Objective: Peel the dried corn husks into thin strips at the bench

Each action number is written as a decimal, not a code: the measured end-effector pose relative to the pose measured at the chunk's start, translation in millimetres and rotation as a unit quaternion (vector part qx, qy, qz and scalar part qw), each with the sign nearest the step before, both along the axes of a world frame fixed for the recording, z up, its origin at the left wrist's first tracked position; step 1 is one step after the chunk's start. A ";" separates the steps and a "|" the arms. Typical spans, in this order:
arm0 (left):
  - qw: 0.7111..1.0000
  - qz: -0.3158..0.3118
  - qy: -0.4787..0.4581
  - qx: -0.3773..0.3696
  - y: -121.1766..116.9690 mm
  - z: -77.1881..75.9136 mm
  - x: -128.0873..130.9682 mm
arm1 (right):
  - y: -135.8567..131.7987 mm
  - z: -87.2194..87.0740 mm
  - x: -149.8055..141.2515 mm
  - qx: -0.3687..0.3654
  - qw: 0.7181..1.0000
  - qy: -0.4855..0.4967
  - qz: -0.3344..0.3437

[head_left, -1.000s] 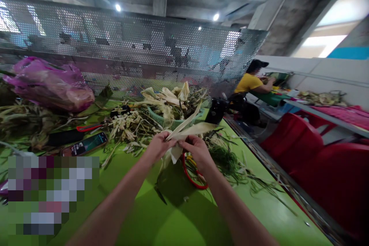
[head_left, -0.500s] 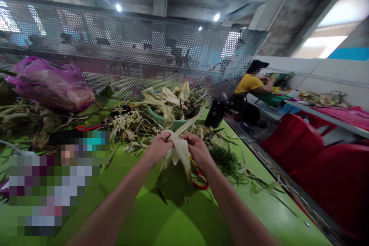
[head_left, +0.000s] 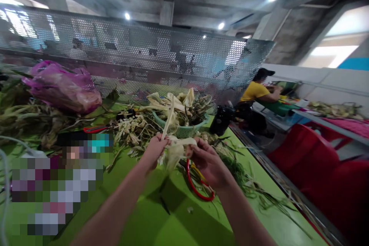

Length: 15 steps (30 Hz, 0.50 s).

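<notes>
Pale, dry corn husk point(head_left: 176, 153) is stretched between my two hands, above the green table. My left hand point(head_left: 154, 150) is closed, pinching the husk, and a narrow pale strip stands up from its fingers. Bent fingers of my right hand point(head_left: 208, 158) grip the other end of the husk. Below and beside the right hand lie scissors with red loop handles point(head_left: 198, 193), partly hidden by that hand. Behind the hands sits a light green basket point(head_left: 190, 131) heaped with dry husks. Green fibre strands point(head_left: 235, 167) lie right of the right hand.
A purple plastic bag point(head_left: 63, 86) rests on leaves at the back left. Dry scraps point(head_left: 134, 128) lie left of the basket, and a black container point(head_left: 221, 120) stands right of it. A perforated metal screen point(head_left: 129, 54) rises behind. Red chairs point(head_left: 305, 153) and a person point(head_left: 256, 90) are at right.
My hands have moved slightly apart, and the husk has changed from hanging down to running across between them. The strip now stands more upright at the left hand. The scissors show more.
</notes>
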<state>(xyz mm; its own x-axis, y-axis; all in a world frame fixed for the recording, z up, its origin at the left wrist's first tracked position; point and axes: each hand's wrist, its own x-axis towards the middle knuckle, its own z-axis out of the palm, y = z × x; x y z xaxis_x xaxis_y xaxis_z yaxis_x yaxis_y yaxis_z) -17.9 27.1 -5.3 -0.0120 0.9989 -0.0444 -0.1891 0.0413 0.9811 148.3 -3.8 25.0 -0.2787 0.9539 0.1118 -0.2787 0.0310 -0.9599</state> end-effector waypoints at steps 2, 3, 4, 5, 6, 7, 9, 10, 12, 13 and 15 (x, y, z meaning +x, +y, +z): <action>0.999 0.033 -0.013 -0.022 4.5 -2.7 -5.9 | -3.5 7.1 7.5 -0.002 1.000 0.025 0.012; 0.998 0.043 -0.024 -0.033 6.9 -4.0 -8.9 | -5.1 10.3 12.9 0.009 0.999 0.048 0.010; 0.997 0.051 -0.032 -0.038 9.3 -5.1 -11.9 | -6.7 13.5 19.3 0.027 0.997 0.079 0.002; 0.997 0.057 -0.040 -0.039 11.7 -6.2 -14.8 | -8.3 16.8 26.7 0.050 0.993 0.107 -0.007; 0.996 0.066 -0.047 -0.040 14.1 -7.1 -17.6 | -9.8 20.2 34.8 0.072 0.988 0.138 -0.019; 0.995 0.074 -0.051 -0.041 16.3 -8.0 -20.1 | -11.2 24.0 43.6 0.101 0.977 0.182 -0.040; 0.994 0.086 -0.054 -0.043 19.8 -9.1 -24.1 | -13.2 32.4 61.7 0.145 0.948 0.268 -0.095; 0.993 0.090 -0.056 -0.045 21.0 -9.2 -25.4 | -13.6 36.7 70.4 0.147 0.936 0.296 -0.123; 0.992 0.097 -0.059 -0.048 21.8 -8.5 -26.6 | -12.7 44.0 84.4 0.139 0.923 0.315 -0.171; 0.992 0.100 -0.058 -0.048 21.5 -7.7 -26.6 | -11.5 46.2 88.5 0.132 0.921 0.319 -0.182; 0.992 0.106 -0.054 -0.043 19.6 -5.8 -25.2 | -8.2 46.4 88.4 0.119 0.924 0.318 -0.175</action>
